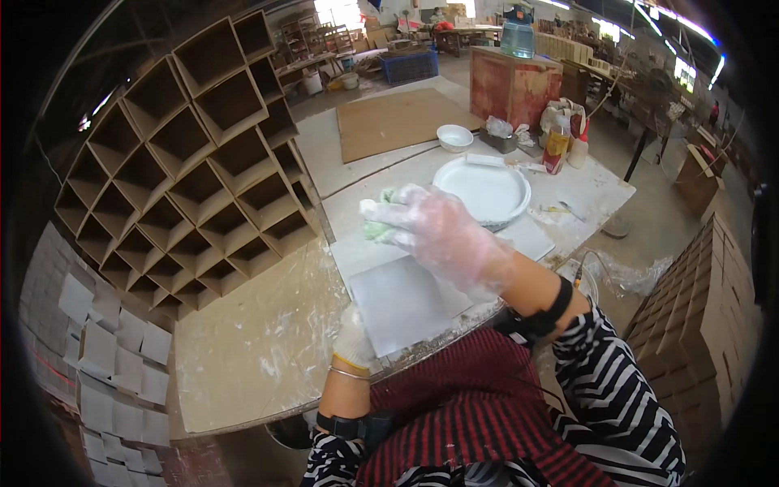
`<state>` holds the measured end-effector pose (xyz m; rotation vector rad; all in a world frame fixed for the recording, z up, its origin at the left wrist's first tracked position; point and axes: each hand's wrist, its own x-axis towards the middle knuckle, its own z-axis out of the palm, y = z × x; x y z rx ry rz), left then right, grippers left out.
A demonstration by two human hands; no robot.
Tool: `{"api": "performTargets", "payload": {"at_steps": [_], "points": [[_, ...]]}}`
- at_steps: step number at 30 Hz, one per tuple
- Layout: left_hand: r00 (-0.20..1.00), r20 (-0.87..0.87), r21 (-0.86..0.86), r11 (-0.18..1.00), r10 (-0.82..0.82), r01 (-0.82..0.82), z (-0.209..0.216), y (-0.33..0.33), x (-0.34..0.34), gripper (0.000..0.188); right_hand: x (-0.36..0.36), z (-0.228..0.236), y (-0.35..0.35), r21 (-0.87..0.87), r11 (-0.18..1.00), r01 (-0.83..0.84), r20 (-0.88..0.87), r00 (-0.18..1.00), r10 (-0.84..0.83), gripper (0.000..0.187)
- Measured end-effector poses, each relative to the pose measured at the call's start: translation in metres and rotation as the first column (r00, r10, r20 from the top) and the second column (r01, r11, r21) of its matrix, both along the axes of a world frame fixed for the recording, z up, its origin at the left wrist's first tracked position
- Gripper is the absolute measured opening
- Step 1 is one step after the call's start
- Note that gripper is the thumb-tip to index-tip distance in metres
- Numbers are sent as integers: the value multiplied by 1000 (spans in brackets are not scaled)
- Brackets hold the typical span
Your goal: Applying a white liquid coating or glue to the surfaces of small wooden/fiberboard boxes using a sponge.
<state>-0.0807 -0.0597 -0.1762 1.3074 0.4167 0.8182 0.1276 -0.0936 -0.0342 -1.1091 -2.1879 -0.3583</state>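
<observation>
My right hand (454,235), in a clear plastic glove smeared with white, is closed on a pale green sponge (376,230) coated with white paste. It is raised over a white square panel (398,308) that lies near the table's front edge. My left hand (353,337), in a white knitted glove, grips the panel's left edge; some of its fingers are hidden. Beyond my right hand stands a round white tray (487,191) of white liquid or paste, partly covered by that hand. A white-smeared flat brush (495,161) rests across its far rim.
A brown cubbyhole rack (195,154) stands on the left, above stacked pale boxes (114,357). Behind the tray are a white bowl (454,138), a red-and-yellow can (555,151) and a brown board (406,122). Another compartment stack (690,325) rises at right.
</observation>
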Motion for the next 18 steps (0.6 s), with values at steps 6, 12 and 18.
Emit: {"api": "performTargets", "payload": {"at_steps": [6,12,18], "points": [[855,489,-345,862,-172,370,18,4,-2,41,-12,-6,-39,-294,899,-324,-115,946,304,37],[854,486,-286,890,-185,355,4,-2,-1,39,15,1,2,8,996,88,-14,996,-88,37],[953,301,-332,933,-37,141,2,7,13,42,-6,2,-11,191,955,-227,-46,970,239,31]]}}
